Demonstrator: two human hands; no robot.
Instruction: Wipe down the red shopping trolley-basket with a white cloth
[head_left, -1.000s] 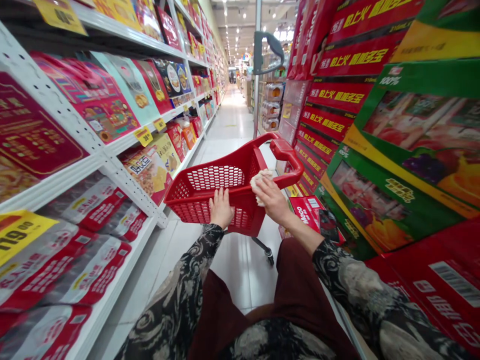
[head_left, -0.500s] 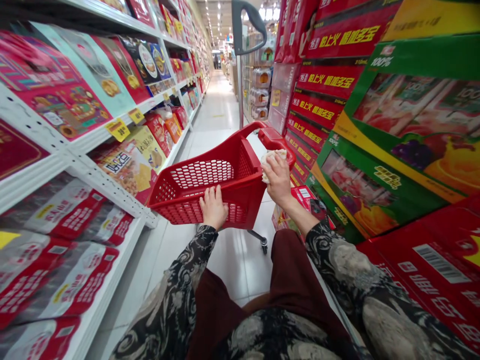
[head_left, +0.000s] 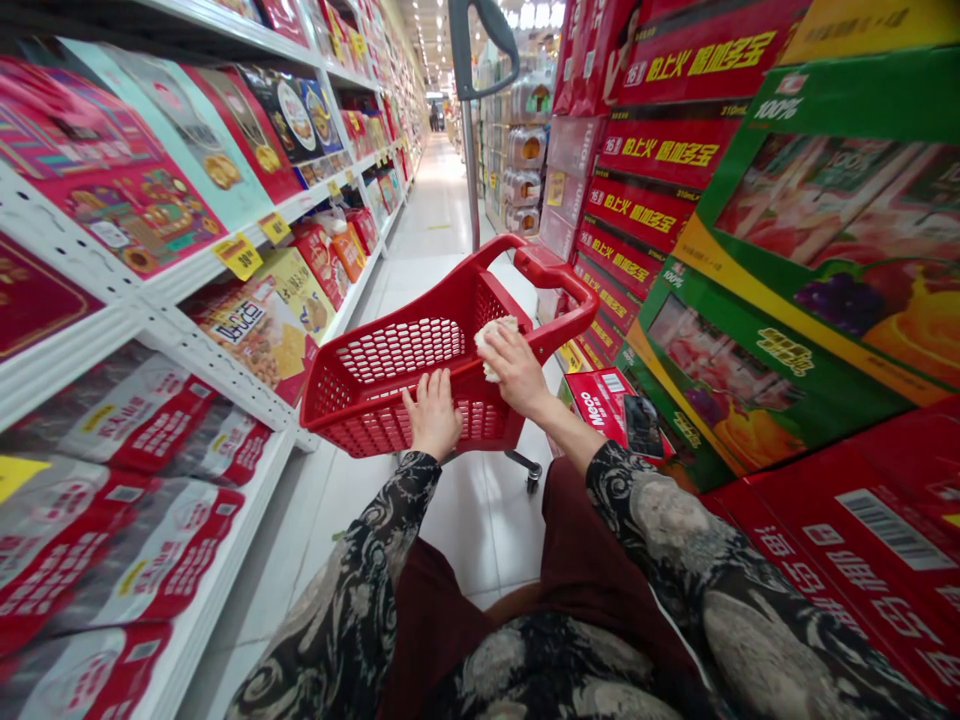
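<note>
A red plastic shopping cart (head_left: 375, 400) with perforated basket walls is in front of my knees. My left hand (head_left: 436, 415) grips the near rim of its basket, fingers over the edge. A crumpled whitish cloth (head_left: 489, 340) is pressed under my right hand (head_left: 517, 370) on the rim at the basket's handle end. The fingers of that hand are closed around the cloth. Just beyond lies the cart's red handle (head_left: 574, 300), with neither hand on it. A grey upright pole with a looped grip (head_left: 456, 60) rises behind the basket.
White shelves (head_left: 184, 280) with boxed snacks line the left side. Stacked red drink cartons (head_left: 660, 150) and green juice boxes (head_left: 720, 330) stand close on the right. A red box (head_left: 600, 400) sits low beside my right knee. The tiled aisle (head_left: 435, 200) runs ahead between them.
My right hand has moved left with the cloth, from the cart's handle to the basket's near rim. My left hand still holds the rim.
</note>
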